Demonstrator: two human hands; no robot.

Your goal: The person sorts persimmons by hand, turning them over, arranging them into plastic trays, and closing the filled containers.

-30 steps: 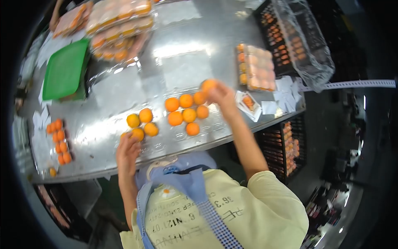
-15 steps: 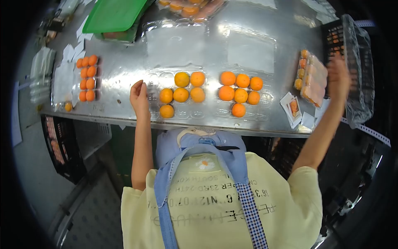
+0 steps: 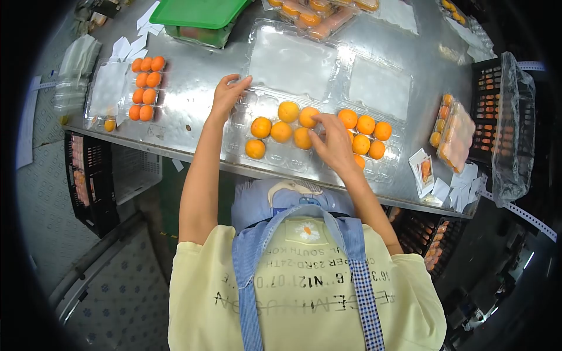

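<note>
A clear plastic clamshell with several oranges [image 3: 281,131] lies before me, its lid [image 3: 293,61] folded back. My left hand [image 3: 228,98] is at the left edge of this clamshell, near the hinge, fingers apart and not wrapped round anything. My right hand [image 3: 336,143] reaches over the clamshell's right side. Its thumb and index finger are curled against an orange [image 3: 308,117] in the upper row; another orange [image 3: 302,138] sits just below the thumb. To the right is a second open clamshell with oranges [image 3: 365,124], partly hidden by my right hand.
A filled package [image 3: 453,137] stands at right, beside paper labels [image 3: 424,172] and a black crate [image 3: 489,111] draped with plastic. Left lies another clamshell with small oranges [image 3: 146,88]. A green lid [image 3: 202,11] and filled packs [image 3: 316,14] are at the back.
My right hand has come from the black crate at right to the oranges in the nearer clamshell. My left hand has moved up to that clamshell's edge. The view has shifted.
</note>
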